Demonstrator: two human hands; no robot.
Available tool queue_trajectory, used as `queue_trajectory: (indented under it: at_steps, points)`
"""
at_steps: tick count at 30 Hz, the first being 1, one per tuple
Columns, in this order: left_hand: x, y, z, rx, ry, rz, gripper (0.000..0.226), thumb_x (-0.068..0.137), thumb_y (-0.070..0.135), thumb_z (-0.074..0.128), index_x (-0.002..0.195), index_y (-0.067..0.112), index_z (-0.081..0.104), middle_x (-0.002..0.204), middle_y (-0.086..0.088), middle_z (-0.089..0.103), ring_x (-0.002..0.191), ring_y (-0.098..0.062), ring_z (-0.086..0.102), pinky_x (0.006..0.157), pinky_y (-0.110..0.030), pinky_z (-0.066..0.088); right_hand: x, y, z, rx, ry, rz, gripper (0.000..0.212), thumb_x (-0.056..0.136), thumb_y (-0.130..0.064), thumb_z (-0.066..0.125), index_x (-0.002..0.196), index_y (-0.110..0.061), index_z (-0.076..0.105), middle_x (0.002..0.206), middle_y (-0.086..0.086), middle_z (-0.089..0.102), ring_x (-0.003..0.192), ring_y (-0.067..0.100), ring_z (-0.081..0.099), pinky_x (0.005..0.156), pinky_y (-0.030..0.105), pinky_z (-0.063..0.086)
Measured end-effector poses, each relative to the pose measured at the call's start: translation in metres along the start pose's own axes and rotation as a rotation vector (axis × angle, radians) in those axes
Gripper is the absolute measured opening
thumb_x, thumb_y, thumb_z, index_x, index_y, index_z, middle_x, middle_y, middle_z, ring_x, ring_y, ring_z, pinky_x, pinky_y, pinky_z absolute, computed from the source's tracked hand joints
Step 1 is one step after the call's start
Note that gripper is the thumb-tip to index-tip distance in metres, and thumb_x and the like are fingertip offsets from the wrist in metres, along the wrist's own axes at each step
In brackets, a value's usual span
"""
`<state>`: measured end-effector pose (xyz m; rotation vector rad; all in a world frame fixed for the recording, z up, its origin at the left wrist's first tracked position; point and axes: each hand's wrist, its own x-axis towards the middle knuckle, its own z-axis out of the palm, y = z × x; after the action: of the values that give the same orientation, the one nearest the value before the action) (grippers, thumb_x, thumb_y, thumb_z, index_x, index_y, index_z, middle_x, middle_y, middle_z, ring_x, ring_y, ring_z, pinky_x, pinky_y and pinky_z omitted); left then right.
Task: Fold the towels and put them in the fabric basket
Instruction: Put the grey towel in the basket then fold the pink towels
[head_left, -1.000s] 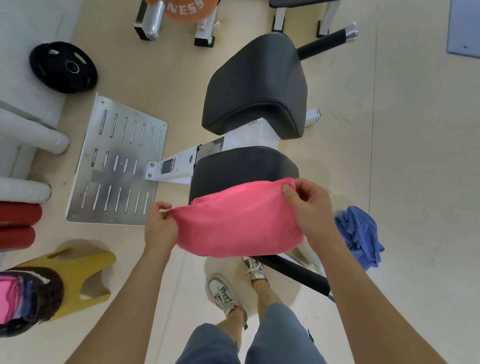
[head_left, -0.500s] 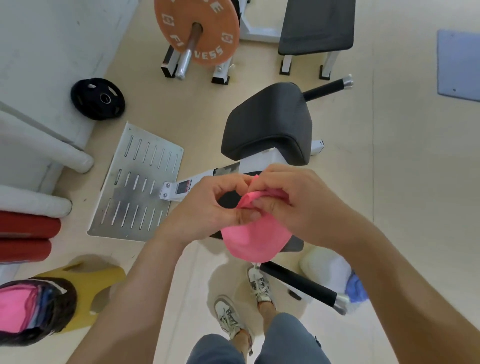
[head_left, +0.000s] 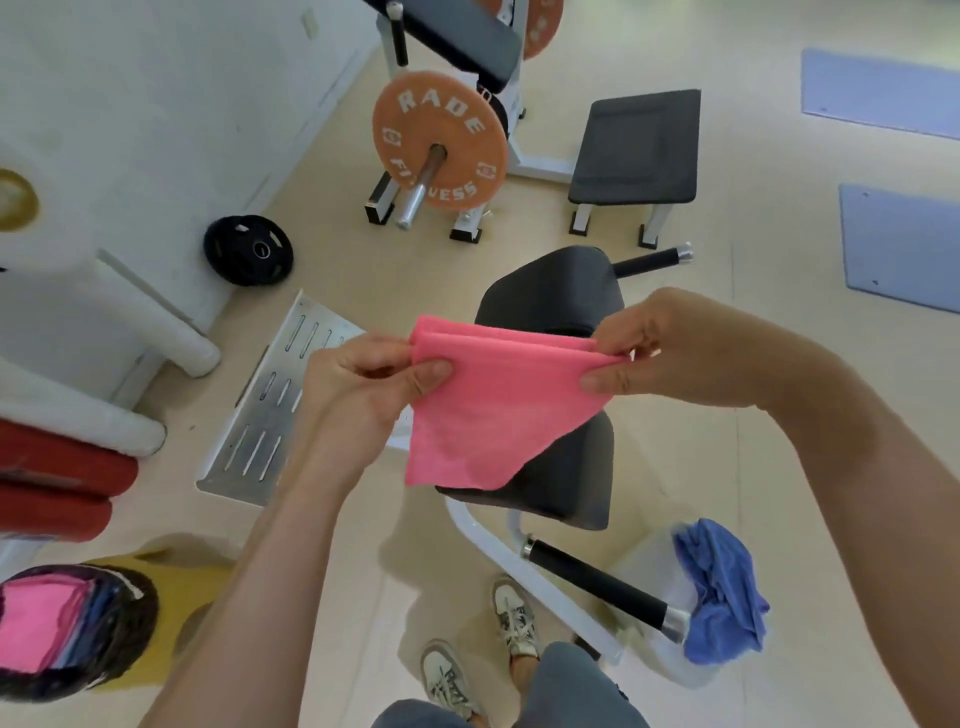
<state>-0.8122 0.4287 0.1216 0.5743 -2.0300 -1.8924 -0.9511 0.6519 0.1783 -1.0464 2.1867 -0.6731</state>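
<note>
Fingers (head_left: 428, 378) of my left hand (head_left: 358, 395) and right hand (head_left: 670, 353) pinch the top corners of the soft pink towel (head_left: 483, 421), folded double, in the air above a black padded seat (head_left: 550, 296). Smooth beige floor (head_left: 779, 467) spreads below. The dark-rimmed fabric basket (head_left: 137, 616) sits lower left with pink cloth inside, and a crumpled blue towel (head_left: 722, 592) lies lower right.

Gym, orange weight plate (head_left: 439, 141), padded bench (head_left: 636, 148), floor mats (head_left: 878, 91)
</note>
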Motion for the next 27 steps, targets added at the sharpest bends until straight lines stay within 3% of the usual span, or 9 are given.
queue_trajectory:
  at_steps: [4, 7, 13, 15, 18, 20, 22, 24, 27]
  points:
    - [0.001, -0.007, -0.005, 0.031, 0.198, -0.026, 0.008, 0.077, 0.016, 0.075, 0.084, 0.02, 0.075, 0.081, 0.0, 0.067, 0.068, 0.0, 0.059, 0.059, -0.01, 0.046, 0.03, -0.02, 0.0, -0.143, 0.216, -0.067, 0.008, 0.08, -0.035, 0.073, 0.078, -0.028, 0.072, 0.072, -0.007, 0.063, 0.071, 0.012, 0.058, 0.068, 0.032, 0.049]
    - [0.006, -0.003, -0.013, 0.035, 0.344, 0.052, 0.01, 0.082, 0.012, 0.072, 0.092, 0.012, 0.073, 0.084, -0.002, 0.069, 0.073, 0.0, 0.061, 0.069, -0.014, 0.048, 0.057, -0.034, -0.001, -0.306, 0.295, -0.17, 0.014, 0.083, -0.032, 0.072, 0.085, -0.019, 0.075, 0.078, -0.003, 0.066, 0.073, 0.015, 0.058, 0.072, 0.029, 0.046]
    - [0.0, 0.007, -0.025, 0.177, 0.484, 0.309, 0.009, 0.079, 0.022, 0.074, 0.079, 0.031, 0.072, 0.074, 0.021, 0.067, 0.073, -0.005, 0.059, 0.071, -0.026, 0.049, 0.085, -0.032, -0.006, -0.492, 0.471, -0.461, 0.016, 0.088, -0.023, 0.065, 0.096, -0.015, 0.076, 0.094, -0.001, 0.072, 0.082, 0.019, 0.065, 0.074, 0.038, 0.055]
    - [-0.013, 0.006, -0.011, 0.257, 0.482, 0.332, 0.015, 0.078, 0.023, 0.074, 0.087, 0.034, 0.067, 0.075, 0.022, 0.065, 0.072, -0.003, 0.058, 0.07, -0.023, 0.048, 0.081, -0.015, -0.003, -0.505, 0.501, -0.503, 0.016, 0.087, -0.018, 0.066, 0.098, -0.013, 0.076, 0.097, 0.001, 0.073, 0.084, 0.02, 0.067, 0.075, 0.036, 0.056]
    - [-0.031, -0.016, 0.025, 0.377, 0.363, 0.224, 0.047, 0.077, 0.024, 0.077, 0.11, 0.046, 0.052, 0.074, 0.019, 0.064, 0.069, 0.002, 0.059, 0.066, -0.008, 0.045, 0.063, 0.033, 0.015, -0.496, 0.538, -0.502, 0.018, 0.088, -0.015, 0.062, 0.099, -0.01, 0.075, 0.101, 0.004, 0.074, 0.086, 0.022, 0.069, 0.08, 0.034, 0.057]
    - [-0.038, -0.048, 0.054, 0.455, 0.233, 0.155, 0.058, 0.078, 0.024, 0.076, 0.126, 0.042, 0.047, 0.068, 0.016, 0.06, 0.062, 0.0, 0.055, 0.065, -0.008, 0.046, 0.049, 0.079, 0.036, -0.504, 0.538, -0.441, 0.021, 0.088, -0.017, 0.059, 0.098, -0.007, 0.075, 0.102, 0.007, 0.074, 0.086, 0.024, 0.068, 0.083, 0.031, 0.053]
    - [-0.045, -0.085, 0.085, 0.506, 0.074, 0.06, 0.035, 0.081, 0.026, 0.072, 0.114, 0.033, 0.06, 0.065, 0.02, 0.056, 0.06, -0.003, 0.05, 0.066, -0.023, 0.052, 0.034, 0.129, 0.06, -0.507, 0.529, -0.339, 0.015, 0.082, -0.012, 0.068, 0.093, -0.005, 0.076, 0.099, 0.009, 0.074, 0.084, 0.028, 0.066, 0.08, 0.032, 0.053]
    - [-0.06, -0.113, 0.115, 0.591, -0.1, 0.07, 0.01, 0.084, 0.021, 0.067, 0.093, 0.024, 0.068, 0.071, 0.017, 0.06, 0.065, -0.004, 0.049, 0.065, -0.023, 0.047, 0.02, 0.171, 0.083, -0.44, 0.511, -0.191, 0.014, 0.074, 0.001, 0.076, 0.087, -0.003, 0.076, 0.094, 0.011, 0.074, 0.079, 0.034, 0.065, 0.075, 0.035, 0.055]
    - [-0.079, -0.143, 0.149, 0.655, -0.261, 0.191, 0.012, 0.08, 0.017, 0.067, 0.092, 0.016, 0.068, 0.084, 0.006, 0.069, 0.075, -0.008, 0.057, 0.068, -0.026, 0.049, 0.0, 0.203, 0.108, -0.242, 0.445, 0.077, 0.021, 0.075, 0.011, 0.067, 0.089, -0.004, 0.075, 0.086, 0.011, 0.072, 0.075, 0.035, 0.065, 0.069, 0.038, 0.054]
